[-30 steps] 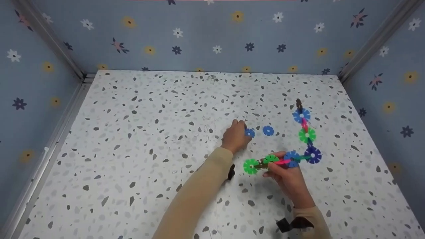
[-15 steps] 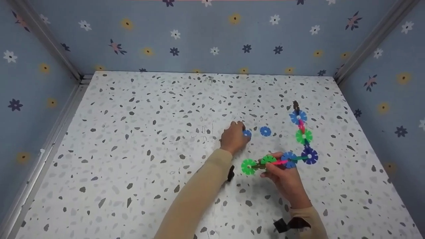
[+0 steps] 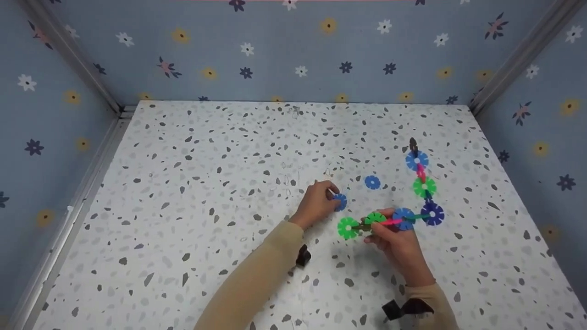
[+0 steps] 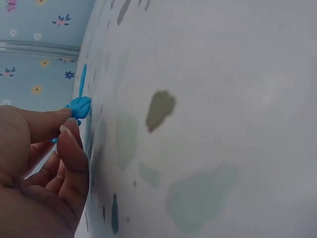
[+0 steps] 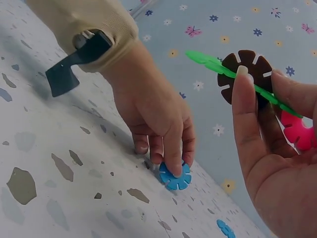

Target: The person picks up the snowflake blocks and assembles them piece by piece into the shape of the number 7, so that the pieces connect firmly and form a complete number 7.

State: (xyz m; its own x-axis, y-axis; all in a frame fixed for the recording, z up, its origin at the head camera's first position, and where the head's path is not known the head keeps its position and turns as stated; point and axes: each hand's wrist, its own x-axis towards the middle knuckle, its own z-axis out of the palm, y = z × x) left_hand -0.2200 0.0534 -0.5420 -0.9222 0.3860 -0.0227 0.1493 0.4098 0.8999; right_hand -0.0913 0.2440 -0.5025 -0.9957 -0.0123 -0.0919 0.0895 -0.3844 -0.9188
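Observation:
Between thumb and fingers, my left hand [image 3: 316, 205] pinches a blue notched disc [image 3: 341, 203], close over the table in the head view. The left wrist view shows this blue disc [image 4: 80, 107] nearly edge-on at the fingertips. My right hand [image 3: 402, 254] holds a bent chain of interlocked notched discs near its left end. A green disc [image 3: 345, 233] ends the chain there. In the right wrist view, a brown disc [image 5: 258, 69] slotted with a green one [image 5: 203, 59] sits at the right fingertips. The chain runs right to a dark blue disc [image 3: 438, 219], then away to a brown disc [image 3: 412, 144].
A loose blue disc [image 3: 369, 185] lies on the speckled white table [image 3: 206, 174], beyond the hands and left of the chain. Flower-patterned blue panels [image 3: 275, 55] stand along the back and both sides. Black camera mounts [image 3: 303, 255] hang at both wrists.
My left hand has drawn back toward me and slightly left, bringing the pinched blue disc from beside the loose one closer to the chain's green end. My right hand stays nearly still.

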